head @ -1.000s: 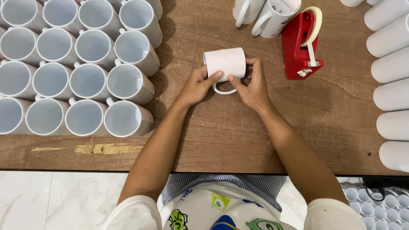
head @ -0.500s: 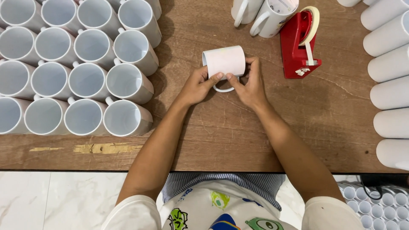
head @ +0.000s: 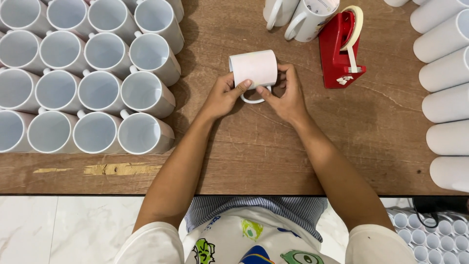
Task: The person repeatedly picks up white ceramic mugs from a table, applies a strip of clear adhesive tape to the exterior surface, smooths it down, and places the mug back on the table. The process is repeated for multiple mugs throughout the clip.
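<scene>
A white mug (head: pixel 253 68) lies on its side near the middle of the wooden table (head: pixel 254 151), with its handle turned toward the person; both hands hold it from below. The left hand (head: pixel 223 95) grips the left end of the mug, its thumb pressed on the side close to the handle; the right hand (head: pixel 287 93) grips the right end, its fingers curled round the edge and its thumb pointing at the handle. The two thumbs come near each other but it is not clear if they touch. On the left of the table stands a block of empty mugs (head: pixel 88 83) in tight rows, mouths up; on the right edge a column of white mugs (head: pixel 447 98) lies sideways, one below the other. Just beside the right hand, a little higher, stands a red tape dispenser (head: pixel 339 51) with a roll of pale tape; behind it stand two more mugs (head: pixel 298 17), upright, handles to the left.
</scene>
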